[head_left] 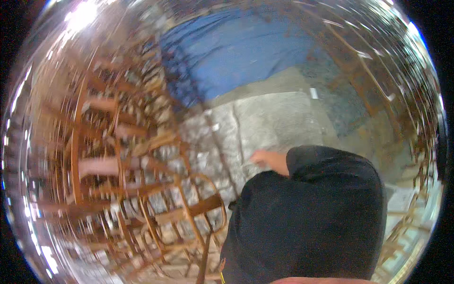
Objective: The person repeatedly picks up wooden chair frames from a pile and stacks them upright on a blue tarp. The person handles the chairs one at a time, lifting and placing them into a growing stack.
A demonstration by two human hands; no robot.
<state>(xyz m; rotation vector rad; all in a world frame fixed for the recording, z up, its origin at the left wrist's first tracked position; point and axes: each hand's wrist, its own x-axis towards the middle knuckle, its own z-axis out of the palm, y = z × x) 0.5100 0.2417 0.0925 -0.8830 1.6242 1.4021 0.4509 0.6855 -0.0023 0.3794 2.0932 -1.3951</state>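
Observation:
My right hand (261, 158) shows past the end of a black sleeve (326, 163), stretched out over the pale grey floor covering (279, 113). Motion smears its fingers, so I cannot make out whether they are open or closed, and no held thing is visible. Nothing appears to touch it. My left hand is out of sight. The black shirt (307, 227) on my body fills the lower middle and hides what lies beneath it.
Stacked brown chair-like frames (189, 208) crowd the left side, close to my body. A wrinkled blue tarp (236, 52) covers the floor ahead. Blurred brown racks or frames (378, 75) line the right. A small white piece (314, 93) lies on the floor.

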